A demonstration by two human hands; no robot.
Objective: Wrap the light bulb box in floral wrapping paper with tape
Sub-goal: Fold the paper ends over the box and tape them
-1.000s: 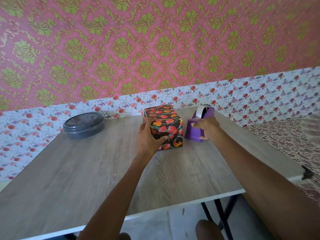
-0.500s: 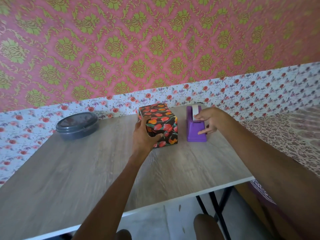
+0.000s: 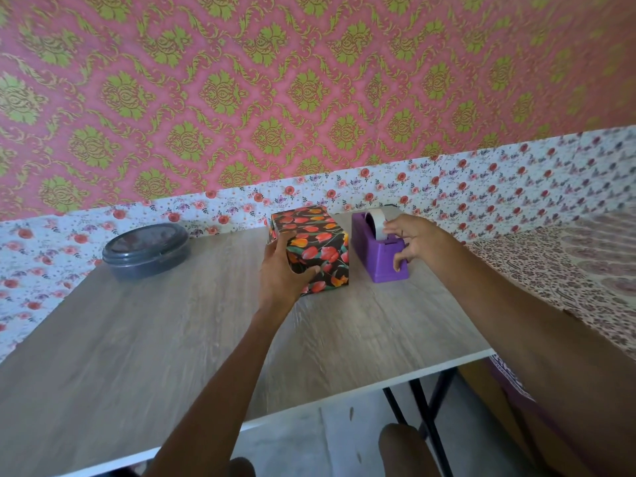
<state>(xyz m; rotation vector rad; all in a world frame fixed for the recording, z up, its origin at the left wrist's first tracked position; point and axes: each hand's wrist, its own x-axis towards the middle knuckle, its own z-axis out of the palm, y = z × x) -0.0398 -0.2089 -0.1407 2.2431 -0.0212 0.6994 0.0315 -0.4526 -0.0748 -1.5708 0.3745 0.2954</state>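
Two hands are stretched out over a wood-grain table (image 3: pixel 172 339), on whose far half the light bulb box (image 3: pixel 320 256) is stood, every visible face covered in dark, tulip-printed wrapping paper (image 3: pixel 306 218). The box's near left corner is gripped by the left hand (image 3: pixel 280 273): the thumb is laid across the near face and the fingers are curled round the left side. Just right of the box, and apart from it, a purple tape dispenser (image 3: pixel 377 261) is placed, with a roll of pale tape (image 3: pixel 377 218) seated in it. The dispenser is held by the right hand (image 3: pixel 418 239). Its fingers are bent, the upper ones laid against the roll and the lowest digit pressed on the dispenser's right side. Whether a tape end is pinched cannot be told. Well left of the box, a round grey lidded container (image 3: pixel 146 249) is set. Behind the box, a white floral strip (image 3: pixel 481 180) is seen beneath pink and green damask wallpaper (image 3: pixel 309 80).
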